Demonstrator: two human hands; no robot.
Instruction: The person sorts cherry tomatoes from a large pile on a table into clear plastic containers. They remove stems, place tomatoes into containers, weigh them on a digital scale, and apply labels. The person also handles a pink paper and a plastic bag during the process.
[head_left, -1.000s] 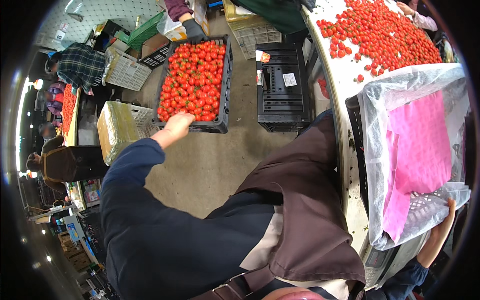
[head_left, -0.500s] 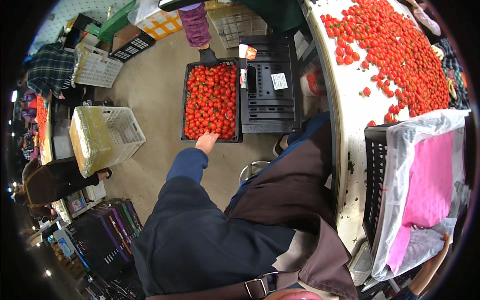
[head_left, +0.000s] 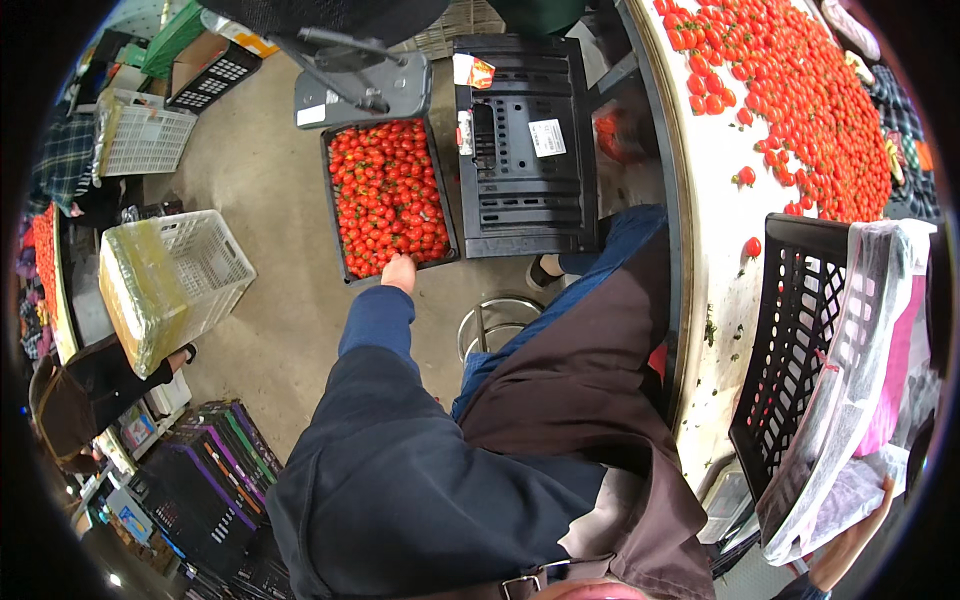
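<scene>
My left hand [head_left: 399, 272] is closed on the near rim of a black plastic crate [head_left: 447, 190] on the floor, filled with small red cherry tomatoes [head_left: 390, 190]. At the lower right, my right hand [head_left: 868, 520] grips the near edge of another black crate [head_left: 785, 330]. This one stands tilted on the white table and is lined with clear plastic [head_left: 850, 400] and a pink sheet [head_left: 895, 370]. The plastic hides part of my right fingers. A grey slab with dark rods [head_left: 400, 95] overlaps the far end of the tomato crate.
Loose cherry tomatoes [head_left: 810, 110] cover the far part of the white table [head_left: 715, 260]. An upturned black crate [head_left: 530, 210] stands right of the tomato crate. White crates [head_left: 230, 260] lie at left, near stacked black crates [head_left: 205, 500]. A metal stool [head_left: 475, 325] is by my leg.
The tomato crate has shifted left and slightly nearer in view, my left hand with it. The co-worker's gloved hand no longer shows; the grey slab has appeared there. The lined crate has tilted further.
</scene>
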